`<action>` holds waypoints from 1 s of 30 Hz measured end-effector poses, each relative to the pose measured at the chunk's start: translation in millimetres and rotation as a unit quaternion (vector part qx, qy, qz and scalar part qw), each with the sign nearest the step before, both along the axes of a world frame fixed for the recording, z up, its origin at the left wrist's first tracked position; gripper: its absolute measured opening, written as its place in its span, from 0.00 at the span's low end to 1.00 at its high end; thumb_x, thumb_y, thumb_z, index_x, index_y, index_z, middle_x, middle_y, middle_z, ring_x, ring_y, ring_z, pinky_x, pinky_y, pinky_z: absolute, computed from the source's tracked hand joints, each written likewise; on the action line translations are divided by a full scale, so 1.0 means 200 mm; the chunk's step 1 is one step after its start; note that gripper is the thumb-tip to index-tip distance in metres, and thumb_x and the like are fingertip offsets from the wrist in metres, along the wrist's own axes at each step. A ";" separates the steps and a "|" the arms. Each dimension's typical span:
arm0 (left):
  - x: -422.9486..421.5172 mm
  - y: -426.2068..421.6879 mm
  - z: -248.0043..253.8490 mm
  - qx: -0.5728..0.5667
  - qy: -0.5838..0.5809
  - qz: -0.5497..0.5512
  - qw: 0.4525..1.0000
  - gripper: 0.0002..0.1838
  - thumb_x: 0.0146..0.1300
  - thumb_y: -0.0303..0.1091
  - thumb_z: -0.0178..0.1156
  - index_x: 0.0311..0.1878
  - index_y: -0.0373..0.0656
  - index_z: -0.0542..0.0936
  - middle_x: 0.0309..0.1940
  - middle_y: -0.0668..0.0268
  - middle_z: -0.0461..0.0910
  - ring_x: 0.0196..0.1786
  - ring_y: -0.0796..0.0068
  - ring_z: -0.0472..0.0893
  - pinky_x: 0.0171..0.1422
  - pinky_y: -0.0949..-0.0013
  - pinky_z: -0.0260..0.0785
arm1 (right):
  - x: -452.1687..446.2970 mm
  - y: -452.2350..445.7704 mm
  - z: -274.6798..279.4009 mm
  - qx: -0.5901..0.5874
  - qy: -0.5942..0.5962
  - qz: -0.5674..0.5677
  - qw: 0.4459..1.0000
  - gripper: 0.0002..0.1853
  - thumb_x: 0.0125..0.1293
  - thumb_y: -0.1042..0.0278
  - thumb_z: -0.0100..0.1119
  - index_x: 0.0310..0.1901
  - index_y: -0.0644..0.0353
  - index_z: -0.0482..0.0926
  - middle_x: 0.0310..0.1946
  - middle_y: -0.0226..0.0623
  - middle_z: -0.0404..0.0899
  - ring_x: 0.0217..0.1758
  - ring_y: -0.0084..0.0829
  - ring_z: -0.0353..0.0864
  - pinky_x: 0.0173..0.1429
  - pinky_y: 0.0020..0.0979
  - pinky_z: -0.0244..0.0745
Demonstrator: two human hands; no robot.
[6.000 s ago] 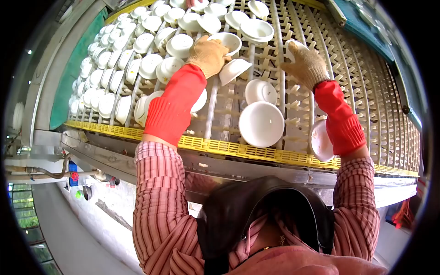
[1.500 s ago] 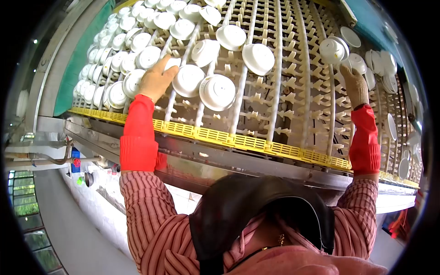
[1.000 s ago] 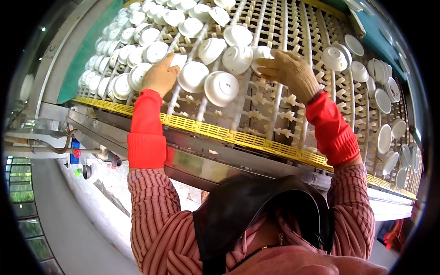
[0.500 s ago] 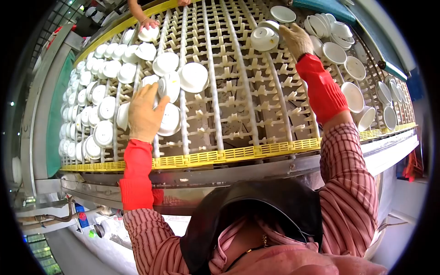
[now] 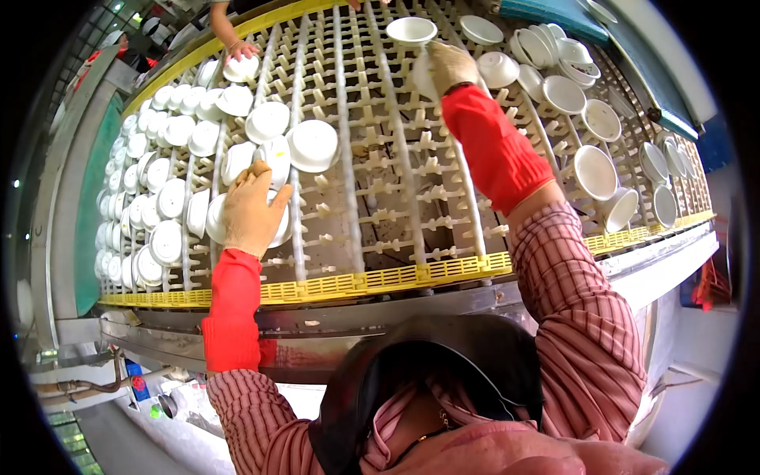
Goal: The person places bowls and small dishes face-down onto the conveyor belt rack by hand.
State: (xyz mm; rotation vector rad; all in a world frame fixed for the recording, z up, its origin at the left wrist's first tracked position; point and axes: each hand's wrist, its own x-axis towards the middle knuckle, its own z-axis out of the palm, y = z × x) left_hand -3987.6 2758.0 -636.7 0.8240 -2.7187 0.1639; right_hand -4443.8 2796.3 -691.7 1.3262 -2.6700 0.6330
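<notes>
My left hand (image 5: 250, 207), in a tan glove with a red sleeve, lies over white bowls at the left part of the pegged conveyor (image 5: 380, 198); its fingers are apart. A white bowl (image 5: 277, 226) shows partly beneath it. Just beyond stand a tilted bowl (image 5: 275, 161) and an upside-down bowl (image 5: 313, 146). My right hand (image 5: 453, 65) reaches to the far middle, fingers curled at a blurred white bowl (image 5: 424, 77) on its left side. Right of that hand is another white bowl (image 5: 498, 70), and beyond it an upright one (image 5: 412, 31).
Upside-down bowls (image 5: 166, 242) crowd the left of the conveyor, before a green curtain (image 5: 93, 237). Many bowls (image 5: 595, 172) lie tilted at the right. Another person's hand (image 5: 241, 51) touches a bowl at the far left. A yellow edge strip (image 5: 380, 280) runs along the near side.
My right hand has moved left from the bowls at the far right, with a white bowl beside it. The bowls near my left hand have shifted slightly left. The other person's hand has moved slightly left.
</notes>
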 end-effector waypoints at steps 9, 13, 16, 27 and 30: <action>0.01 -0.04 -0.07 0.013 -0.007 0.031 0.999 0.24 0.74 0.44 0.70 0.59 0.31 0.84 0.61 0.42 0.86 0.66 0.38 0.83 0.74 0.46 0.73 | 0.18 0.32 0.02 -0.060 0.085 0.279 0.955 0.08 0.71 0.71 0.66 0.46 0.60 0.93 0.41 0.49 0.93 0.46 0.52 0.94 0.57 0.49 0.89; 0.02 -0.03 -0.08 0.016 -0.013 0.066 0.998 0.26 0.76 0.48 0.67 0.61 0.33 0.83 0.62 0.42 0.86 0.67 0.38 0.83 0.74 0.45 0.74 | 0.08 0.96 0.28 -0.096 -0.073 0.097 0.988 0.23 0.75 0.51 0.69 0.60 0.59 0.81 0.37 0.47 0.89 0.40 0.49 0.92 0.47 0.49 0.88; -0.03 0.02 -0.05 0.031 -0.108 0.167 0.979 0.27 0.77 0.54 0.64 0.61 0.38 0.84 0.58 0.45 0.88 0.63 0.40 0.86 0.69 0.45 0.76 | -0.09 1.45 0.22 -0.008 0.104 0.032 0.994 0.36 0.67 0.41 0.76 0.65 0.61 0.79 0.46 0.49 0.91 0.52 0.50 0.93 0.59 0.49 0.86; -0.70 1.06 0.09 0.042 0.027 -0.233 0.971 0.26 0.71 0.46 0.73 0.65 0.38 0.86 0.56 0.51 0.88 0.62 0.47 0.85 0.71 0.51 0.76 | -0.20 1.87 -0.16 0.170 0.179 0.026 0.969 0.28 0.72 0.63 0.69 0.71 0.61 0.77 0.46 0.51 0.93 0.51 0.51 0.95 0.51 0.53 0.89; -0.82 1.22 0.02 0.114 0.040 -0.228 0.966 0.26 0.72 0.46 0.72 0.66 0.38 0.86 0.57 0.48 0.89 0.61 0.45 0.87 0.68 0.50 0.78 | -0.07 1.96 0.08 0.121 0.075 0.000 0.990 0.32 0.73 0.61 0.70 0.74 0.66 0.76 0.51 0.53 0.92 0.53 0.52 0.95 0.57 0.52 0.89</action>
